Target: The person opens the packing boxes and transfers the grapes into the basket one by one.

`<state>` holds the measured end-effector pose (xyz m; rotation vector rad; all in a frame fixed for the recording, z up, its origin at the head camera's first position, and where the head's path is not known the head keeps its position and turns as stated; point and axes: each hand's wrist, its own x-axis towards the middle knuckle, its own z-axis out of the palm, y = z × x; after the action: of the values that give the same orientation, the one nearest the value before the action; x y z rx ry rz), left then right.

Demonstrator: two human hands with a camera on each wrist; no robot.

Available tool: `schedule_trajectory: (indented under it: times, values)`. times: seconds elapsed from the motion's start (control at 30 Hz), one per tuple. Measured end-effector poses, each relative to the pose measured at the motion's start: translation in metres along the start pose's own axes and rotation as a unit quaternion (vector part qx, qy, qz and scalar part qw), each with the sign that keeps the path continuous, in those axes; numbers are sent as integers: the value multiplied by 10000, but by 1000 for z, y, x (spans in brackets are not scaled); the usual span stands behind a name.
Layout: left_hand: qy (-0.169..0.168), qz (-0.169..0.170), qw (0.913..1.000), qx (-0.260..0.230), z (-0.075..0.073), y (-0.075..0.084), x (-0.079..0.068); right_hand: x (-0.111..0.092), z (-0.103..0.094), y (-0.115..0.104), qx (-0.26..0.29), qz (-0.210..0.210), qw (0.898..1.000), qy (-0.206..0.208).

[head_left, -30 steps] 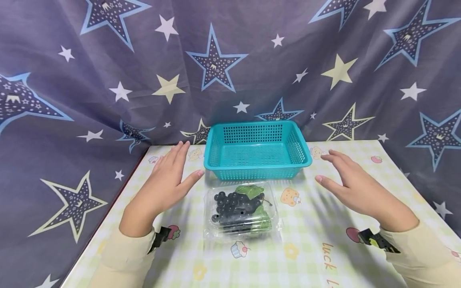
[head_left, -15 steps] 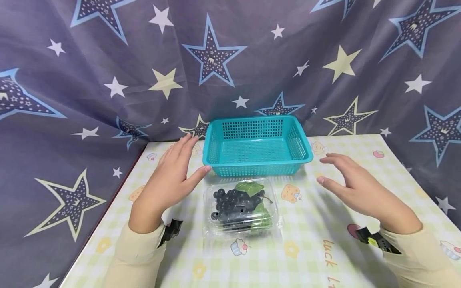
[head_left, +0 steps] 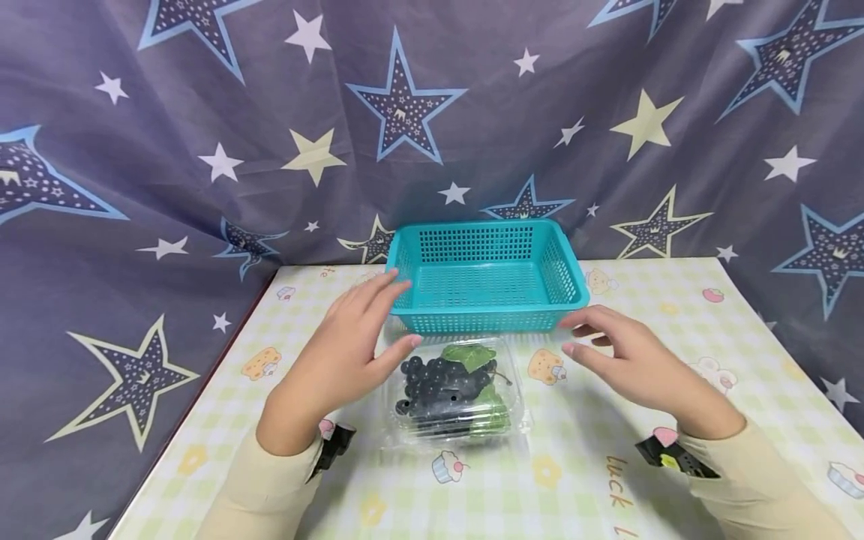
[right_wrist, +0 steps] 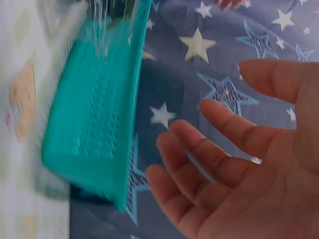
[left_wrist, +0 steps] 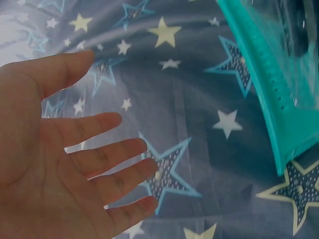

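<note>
A clear plastic clamshell box with dark grapes and green leaves lies on the table in front of an empty teal basket. My left hand hovers open just left of the box, thumb tip near its left rim and fingers by the basket's left front corner. Just right of the box my right hand is open too, fingers spread, near the basket's right front corner. Both wrist views show open palms, left hand and right hand, beside the teal basket.
The table wears a pale green checked cloth with cartoon prints. A grey-purple star-patterned curtain hangs behind and along the left. The table's left edge runs close to my left arm.
Both hands have moved inward toward the clamshell box, the left from the table's left side, the right from the far right. The box and basket have not moved.
</note>
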<state>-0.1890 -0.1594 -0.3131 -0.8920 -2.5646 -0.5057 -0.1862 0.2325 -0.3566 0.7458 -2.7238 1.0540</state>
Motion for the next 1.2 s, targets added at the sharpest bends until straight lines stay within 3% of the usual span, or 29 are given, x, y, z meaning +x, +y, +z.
schedule_trajectory:
  times: [0.13, 0.33, 0.7, 0.93, 1.2]
  values:
    - [-16, 290, 9995, 118, 12, 9, 0, 3, 19, -1, 398, -26, 9985, -363]
    - [-160, 570, 9975, 383, 28, 20, 0, 5, 35, 0, 848, 408, 9931, -699]
    - [-195, 771, 9952, 562, 38, 30, 1, 4, 43, 4, 630, 697, 9902, -1033]
    - [-297, 1031, 9929, 504, 46, 39, 1, 1, 46, 6, 526, 579, 9857, -1492]
    - [-629, 1198, 9886, 661, 55, 45, -3, 0, 47, 11, 728, 524, 9701, -2255]
